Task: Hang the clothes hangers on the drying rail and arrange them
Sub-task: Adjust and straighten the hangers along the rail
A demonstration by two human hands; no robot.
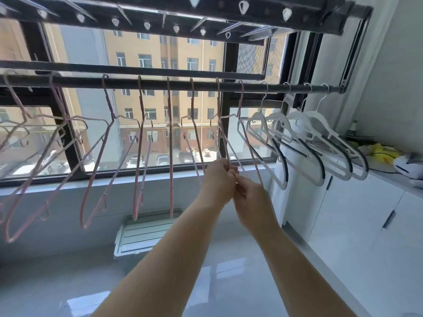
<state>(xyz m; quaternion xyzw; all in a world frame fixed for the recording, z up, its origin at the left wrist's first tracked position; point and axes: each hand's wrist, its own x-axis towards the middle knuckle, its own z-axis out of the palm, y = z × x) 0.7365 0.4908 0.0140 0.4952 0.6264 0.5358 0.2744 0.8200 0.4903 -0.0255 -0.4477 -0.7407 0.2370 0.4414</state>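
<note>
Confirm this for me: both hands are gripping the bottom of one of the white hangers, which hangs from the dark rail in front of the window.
Not quite. The head view shows the left hand and right hand gripping the bottom of a pink hanger, not a white one. The white hangers hang further right, untouched. It does hang from the dark rail in front of the window.

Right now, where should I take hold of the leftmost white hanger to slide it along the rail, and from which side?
I'd pinch the leftmost white hanger by the thin metal neck under its hook, coming from the room side, below the rail. Its arms overlap the neighbouring hangers; the neck stands clear.
</note>
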